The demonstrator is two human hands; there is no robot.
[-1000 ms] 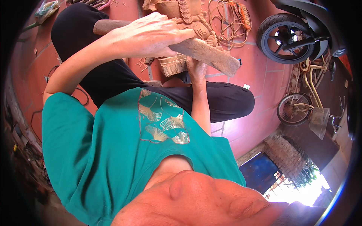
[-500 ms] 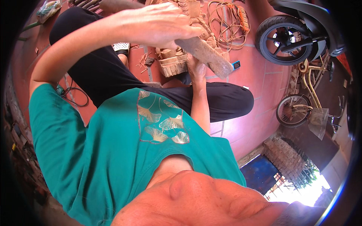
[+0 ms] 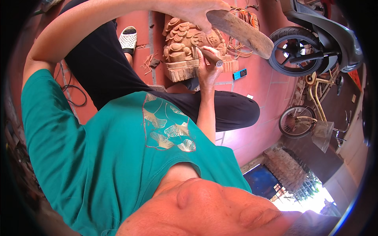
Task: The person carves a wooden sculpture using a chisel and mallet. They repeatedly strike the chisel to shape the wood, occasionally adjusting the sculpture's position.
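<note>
My left hand is wrapped round one end of a flat wooden club, held up above a carved wooden block. The club slants down to the right, away from the carving. My right hand grips a chisel by its round brown handle, against the front right of the carving. The chisel's tip is hard to make out against the wood. Scale-like and curled shapes cover the block, and its base is rough and ridged. My forearm and the club hide some of its far side.
A blue mobile phone lies on the red tiles right of the carving. Behind the club are coiled cables. A motor scooter wheel and a bicycle stand to the right. My white sandal and wood chips are left of the block.
My left hand has moved up and right with the club, uncovering more of the carving. The chisel handle in my right hand now shows; before, the club hid it.
</note>
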